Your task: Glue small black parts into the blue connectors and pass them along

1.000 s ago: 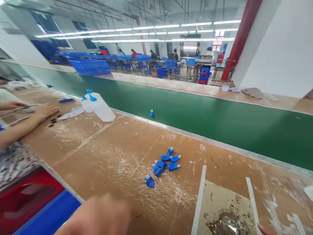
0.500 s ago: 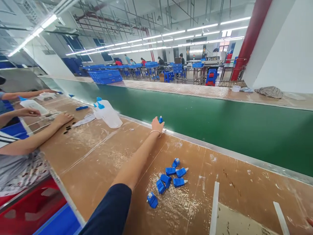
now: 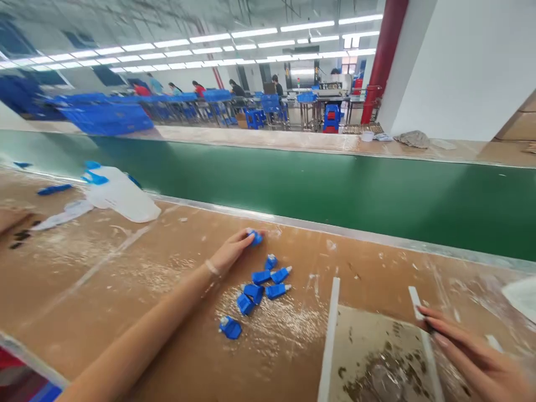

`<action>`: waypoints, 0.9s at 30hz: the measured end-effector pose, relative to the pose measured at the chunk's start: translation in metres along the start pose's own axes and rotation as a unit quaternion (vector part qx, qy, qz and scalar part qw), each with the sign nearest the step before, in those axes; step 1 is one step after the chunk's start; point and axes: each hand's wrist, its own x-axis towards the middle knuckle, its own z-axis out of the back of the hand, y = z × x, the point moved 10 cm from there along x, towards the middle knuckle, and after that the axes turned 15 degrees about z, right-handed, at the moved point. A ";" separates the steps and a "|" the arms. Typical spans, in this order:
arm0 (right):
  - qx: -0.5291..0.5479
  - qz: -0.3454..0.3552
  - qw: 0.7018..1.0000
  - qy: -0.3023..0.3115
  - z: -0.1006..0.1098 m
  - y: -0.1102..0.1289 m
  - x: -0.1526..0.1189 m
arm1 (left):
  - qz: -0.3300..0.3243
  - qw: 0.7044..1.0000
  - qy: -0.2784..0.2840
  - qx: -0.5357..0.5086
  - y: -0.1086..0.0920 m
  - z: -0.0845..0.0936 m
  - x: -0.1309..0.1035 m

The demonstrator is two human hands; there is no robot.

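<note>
My left hand (image 3: 238, 245) pinches a blue plastic piece with a whitish tip (image 3: 255, 238), just above the brown tabletop (image 3: 176, 352). Nearer to me lies a loose group of similar blue pieces, among them one with its pale tip pointing right (image 3: 276, 291) and one set apart at the front (image 3: 231, 328). My right hand (image 3: 473, 346) is at the right, thumb and fingers closed around a small dark thing (image 3: 429, 326) too blurred to name. It is beside a white strip (image 3: 415, 302) along a beige sheet (image 3: 364, 329) spotted with dark bits.
A green conveyor belt (image 3: 285, 184) runs behind the table's metal edge. White bottles with blue caps (image 3: 125, 195) and a white cloth (image 3: 69, 214) lie at the left. Beyond the belt are a blue crate (image 3: 113, 118), a grey rag (image 3: 412, 139) and people at far tables.
My left hand has drawn back from the belt edge towards the group, now holding a blue piece. My right hand has come into view, and the camera has turned right.
</note>
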 end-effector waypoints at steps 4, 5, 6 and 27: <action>0.063 0.034 0.996 0.060 -0.014 0.049 0.023 | 0.046 0.997 0.052 -0.046 0.037 -0.031 -0.070; 0.059 0.042 0.994 0.081 -0.018 0.054 0.022 | 0.053 0.996 0.052 -0.053 0.040 -0.039 -0.080; 0.056 0.048 0.992 0.103 -0.022 0.057 0.019 | 0.055 0.996 0.050 -0.055 0.042 -0.047 -0.086; 0.027 0.140 0.963 0.231 -0.043 0.081 -0.009 | 0.100 0.868 0.440 -0.207 0.042 -0.247 -0.226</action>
